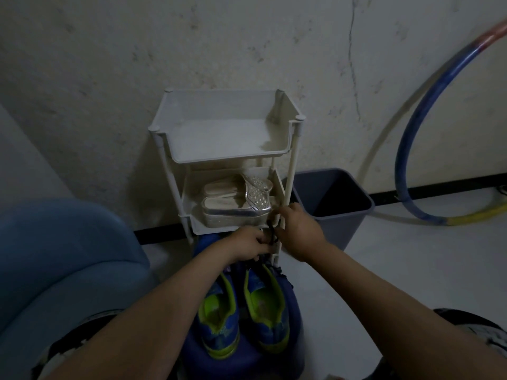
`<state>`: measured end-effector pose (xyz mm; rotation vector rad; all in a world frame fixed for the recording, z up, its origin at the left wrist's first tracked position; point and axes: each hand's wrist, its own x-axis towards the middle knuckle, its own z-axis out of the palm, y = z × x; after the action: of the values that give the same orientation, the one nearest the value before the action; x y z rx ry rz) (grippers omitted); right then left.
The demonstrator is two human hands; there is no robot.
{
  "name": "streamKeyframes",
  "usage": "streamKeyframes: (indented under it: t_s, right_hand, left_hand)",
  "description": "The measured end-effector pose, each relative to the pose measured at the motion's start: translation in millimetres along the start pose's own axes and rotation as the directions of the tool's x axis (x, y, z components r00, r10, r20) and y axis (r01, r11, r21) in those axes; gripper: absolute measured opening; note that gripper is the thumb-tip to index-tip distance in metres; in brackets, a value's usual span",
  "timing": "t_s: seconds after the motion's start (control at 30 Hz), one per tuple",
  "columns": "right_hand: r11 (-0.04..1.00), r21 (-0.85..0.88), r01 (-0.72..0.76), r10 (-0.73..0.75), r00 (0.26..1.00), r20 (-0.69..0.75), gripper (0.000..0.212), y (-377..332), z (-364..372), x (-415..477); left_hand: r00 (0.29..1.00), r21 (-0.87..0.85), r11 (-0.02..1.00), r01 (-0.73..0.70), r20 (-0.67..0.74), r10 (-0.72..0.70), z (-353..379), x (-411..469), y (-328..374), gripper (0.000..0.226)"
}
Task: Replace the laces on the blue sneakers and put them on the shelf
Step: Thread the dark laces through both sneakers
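Observation:
Two blue sneakers with lime-green lining stand side by side on a blue stool (297,322), the left sneaker (219,319) and the right sneaker (267,308), toes pointing away from me. A dark lace (272,235) runs up from the right sneaker's front. My left hand (248,246) grips the lace low, over the shoe's toe end. My right hand (297,233) pinches it higher, by the shelf's front right post. The white plastic shelf (175,149) stands against the wall just beyond, its top tray bare.
Silver sandals (236,204) fill the shelf's middle tray. A grey bin (343,198) stands to the right of the shelf. A blue hoop (411,127) leans on the wall at right. A blue rounded seat (63,256) is at my left.

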<state>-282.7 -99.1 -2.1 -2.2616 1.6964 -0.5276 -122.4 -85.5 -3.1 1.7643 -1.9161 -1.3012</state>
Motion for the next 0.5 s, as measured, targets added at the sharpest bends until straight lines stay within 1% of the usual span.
streamKeyframes:
  t_s: [0.03,0.1,0.13,0.17,0.23,0.3,0.37,0.43,0.5]
  right_hand:
    - [0.996,0.033,-0.079,0.078,0.996,0.038,0.033,-0.9,1.7,0.0]
    - [0.956,0.157,-0.247,0.212,0.954,0.212,0.033,-4.5,4.4,1.4]
    - [0.92,0.229,-0.319,0.237,0.916,0.325,0.029,-7.1,4.6,2.2]
    - [0.883,0.291,-0.368,0.231,0.881,0.413,0.025,-9.7,3.4,1.7]
    - [0.824,0.383,-0.416,0.191,0.842,0.504,0.024,-11.9,1.1,0.2]
    - [0.783,0.453,-0.426,0.147,0.835,0.531,0.021,-14.1,-1.1,-3.1]
    - [0.752,0.513,-0.414,0.109,0.846,0.522,0.02,-16.8,-2.3,-6.7]
    - [0.714,0.582,-0.389,0.069,0.866,0.495,0.019,-19.5,-3.5,-9.3]
    - [0.683,0.62,-0.386,0.056,0.874,0.483,0.017,-20.8,-5.0,-10.3]
  left_hand:
    - [1.0,-0.044,0.999,0.01,-0.002,-0.01,-1.0,-1.0,1.0,0.013]
    - [0.999,-0.113,0.993,0.025,-0.023,-0.028,-3.6,-3.1,2.6,0.015]
    - [0.999,-0.142,0.989,0.032,-0.039,-0.038,-4.8,-4.1,3.3,0.015]
    - [0.997,-0.18,0.983,0.041,-0.058,-0.052,-5.7,-4.9,3.4,0.014]
    - [0.992,-0.286,0.957,0.049,-0.1,-0.081,-7.8,-7.5,4.6,0.013]
    - [0.984,-0.406,0.913,0.047,-0.138,-0.113,-9.6,-8.3,4.9,0.01]
    - [0.976,-0.518,0.853,0.064,-0.144,-0.161,-10.6,-9.9,7.1,0.012]
    - [0.974,-0.629,0.773,0.076,-0.12,-0.194,-11.2,-12.7,12.0,0.015]
    - [0.976,-0.724,0.688,0.052,-0.109,-0.188,-14.8,-14.6,18.0,0.016]
